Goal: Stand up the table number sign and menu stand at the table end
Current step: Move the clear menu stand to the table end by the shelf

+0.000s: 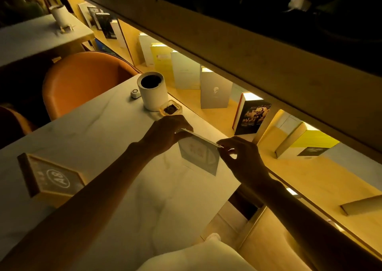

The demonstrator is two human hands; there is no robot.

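A clear menu stand with a printed card inside stands upright on the pale marble table, near the table's right edge. My left hand pinches the stand's top left corner. My right hand pinches its top right corner. The table number sign, a wooden-framed dark panel marked A8, lies tilted on the table at the left, apart from both hands.
A white cylinder container, a small round white device and a glass ashtray sit at the table's far end. An orange chair stands behind. A lit bookshelf with several books runs along the right.
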